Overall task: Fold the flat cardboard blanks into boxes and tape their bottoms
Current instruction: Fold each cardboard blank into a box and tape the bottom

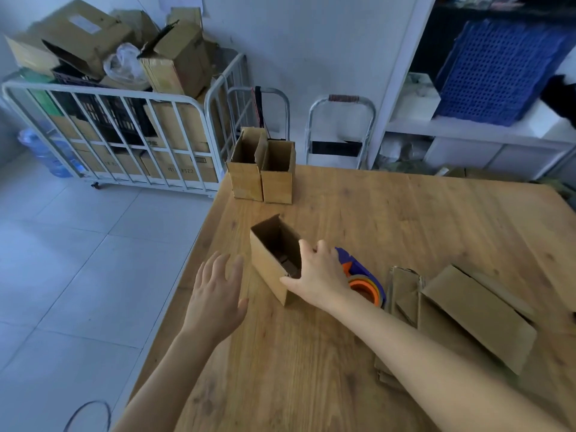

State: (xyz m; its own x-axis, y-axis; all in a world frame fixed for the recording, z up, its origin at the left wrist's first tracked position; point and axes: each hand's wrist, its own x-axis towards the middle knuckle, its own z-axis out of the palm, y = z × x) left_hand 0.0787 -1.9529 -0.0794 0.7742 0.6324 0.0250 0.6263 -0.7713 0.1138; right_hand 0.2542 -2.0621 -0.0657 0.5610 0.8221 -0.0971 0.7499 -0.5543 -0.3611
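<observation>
An upright open-topped cardboard box stands near the middle of the wooden table. My right hand grips its near right corner, thumb on the front wall and fingers over the rim. My left hand hovers open just left of the box, fingers spread, not touching it. A blue and orange tape dispenser lies right behind my right hand. Two finished boxes stand side by side at the table's far left edge. Flat cardboard blanks lie stacked on the right.
A white metal cage cart full of cartons stands on the tiled floor to the left. Two metal trolley handles lean against the wall behind the table. A shelf with a blue crate is at the back right.
</observation>
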